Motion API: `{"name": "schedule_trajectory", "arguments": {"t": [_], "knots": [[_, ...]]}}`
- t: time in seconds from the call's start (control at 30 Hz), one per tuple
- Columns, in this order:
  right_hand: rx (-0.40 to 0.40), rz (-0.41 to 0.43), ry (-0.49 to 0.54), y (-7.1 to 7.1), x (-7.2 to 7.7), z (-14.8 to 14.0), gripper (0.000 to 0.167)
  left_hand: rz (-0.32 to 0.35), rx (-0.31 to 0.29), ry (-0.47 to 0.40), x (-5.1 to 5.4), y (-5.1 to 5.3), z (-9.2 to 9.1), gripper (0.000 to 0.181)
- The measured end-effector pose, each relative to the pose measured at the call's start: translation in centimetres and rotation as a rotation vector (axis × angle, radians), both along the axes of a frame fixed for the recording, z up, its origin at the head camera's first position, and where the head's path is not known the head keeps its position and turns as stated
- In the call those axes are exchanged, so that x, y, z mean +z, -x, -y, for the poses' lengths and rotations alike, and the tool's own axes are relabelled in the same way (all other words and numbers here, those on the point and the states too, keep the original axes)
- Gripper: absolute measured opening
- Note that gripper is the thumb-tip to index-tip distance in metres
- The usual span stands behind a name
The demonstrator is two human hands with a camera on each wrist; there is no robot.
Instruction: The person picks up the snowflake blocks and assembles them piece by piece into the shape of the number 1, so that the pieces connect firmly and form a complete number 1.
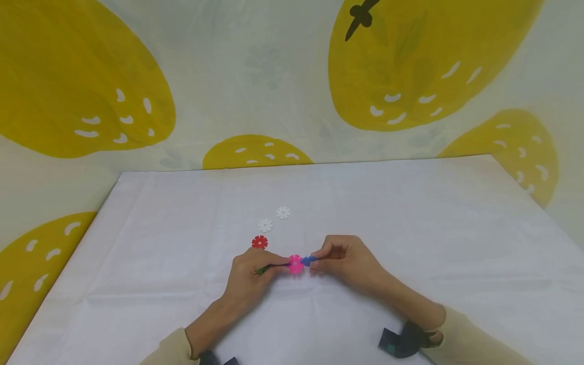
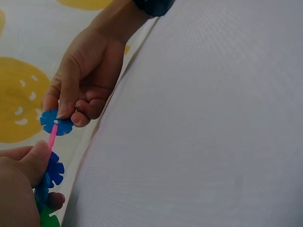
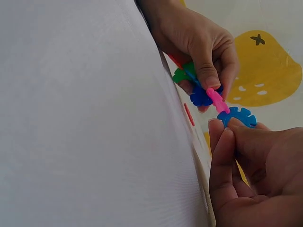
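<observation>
My left hand (image 1: pixel 251 271) pinches a short chain of notched plastic snowflake discs, in which a green disc (image 3: pixel 182 74) and a dark blue disc (image 3: pixel 202 96) show. At the chain's right end a pink snowflake disc (image 1: pixel 296 264) stands out past the left fingertips. Between thumb and fingers, my right hand (image 1: pixel 349 261) grips a lighter blue snowflake disc (image 2: pixel 56 122). Its edge meets the pink disc's edge, the two at an angle; how deep the slots sit in each other I cannot tell. The left fingers partly cover the chain.
Just beyond the left hand a red snowflake disc (image 1: pixel 259 242) lies on the white-covered table (image 1: pixel 410 218). Farther back are two white discs, a nearer white disc (image 1: pixel 265 225) and a farther white disc (image 1: pixel 283 213). A lemon-patterned cloth (image 1: pixel 255 76) rises behind the table.
</observation>
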State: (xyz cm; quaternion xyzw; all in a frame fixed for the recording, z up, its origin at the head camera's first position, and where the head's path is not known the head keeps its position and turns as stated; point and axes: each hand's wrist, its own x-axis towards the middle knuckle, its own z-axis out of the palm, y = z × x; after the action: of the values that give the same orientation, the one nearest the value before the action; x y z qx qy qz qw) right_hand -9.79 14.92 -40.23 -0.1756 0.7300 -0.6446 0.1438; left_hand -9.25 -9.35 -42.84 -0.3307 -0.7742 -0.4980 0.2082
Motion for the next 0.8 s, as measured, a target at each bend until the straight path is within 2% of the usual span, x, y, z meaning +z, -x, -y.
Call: {"name": "schedule_trajectory", "arguments": {"t": [0.07, 0.23, 0.47, 0.63, 0.8], "knots": [[-0.01, 0.0, -0.006, -0.05, -0.01, 0.07, 0.006, 0.011, 0.001, 0.003, 0.03, -0.01, 0.02, 0.023], [-0.03, -0.02, -0.025, -0.17, -0.01, 0.29, 0.007, -0.01, -0.012, 0.005, -0.04, 0.04, 0.06, 0.023], [-0.058, -0.072, -0.054, -0.19, -0.06, 0.41, 0.01, -0.019, -0.035, -0.033, -0.08, 0.1, -0.04, 0.022], [-0.055, -0.057, -0.047, -0.25, -0.11, 0.43, 0.009, 0.002, -0.054, -0.049, -0.12, 0.04, -0.02, 0.021], [-0.047, -0.063, -0.039, -0.24, -0.26, 0.47, 0.009, 0.03, -0.038, -0.042, 0.03, -0.1, -0.05, 0.02]]}}
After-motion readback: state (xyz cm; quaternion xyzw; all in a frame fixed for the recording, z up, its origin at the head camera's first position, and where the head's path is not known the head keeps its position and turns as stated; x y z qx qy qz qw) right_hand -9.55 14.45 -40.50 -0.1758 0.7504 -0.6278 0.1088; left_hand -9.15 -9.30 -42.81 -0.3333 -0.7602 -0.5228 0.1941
